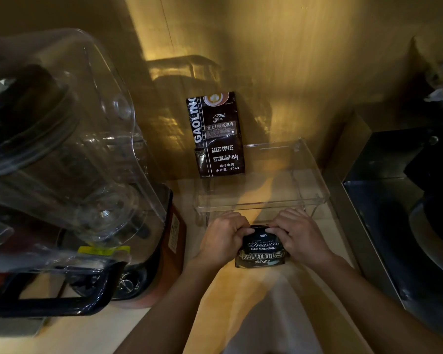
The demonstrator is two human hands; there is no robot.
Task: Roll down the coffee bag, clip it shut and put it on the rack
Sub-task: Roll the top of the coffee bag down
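A small black coffee bag (262, 251) marked "Treasure Blue Mountain" stands on the counter just in front of me. My left hand (221, 238) grips its top left corner and my right hand (298, 236) grips its top right corner, fingers curled over the folded top edge. Directly behind the hands stands a clear acrylic rack (261, 203), a low raised shelf with a lip. A taller dark "Gaolino" coffee bag (216, 136) leans against the wall at the rack's back left. No clip shows in view.
A large blender with a clear sound cover (69, 149) and black handle fills the left side. A dark metal appliance (404, 213) borders the right. The wooden wall (292, 60) rises behind the rack.
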